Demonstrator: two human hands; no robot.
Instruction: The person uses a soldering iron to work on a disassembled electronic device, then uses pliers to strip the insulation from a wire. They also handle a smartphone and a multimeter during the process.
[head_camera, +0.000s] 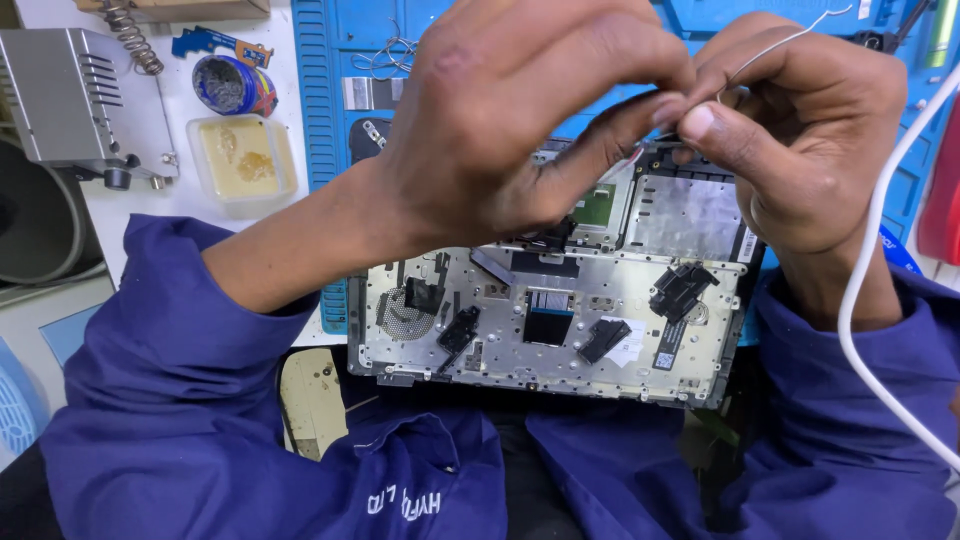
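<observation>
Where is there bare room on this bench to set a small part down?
Little. One bare white strip lies between the grey metal box and the square tub of yellowish paste. The blue ridged mat shows open ribs left of the left hand. The opened silver laptop chassis and right hand crowd the middle.

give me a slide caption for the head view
Both hands, left hand and right hand, pinch a thin wire above an opened laptop chassis.
</observation>
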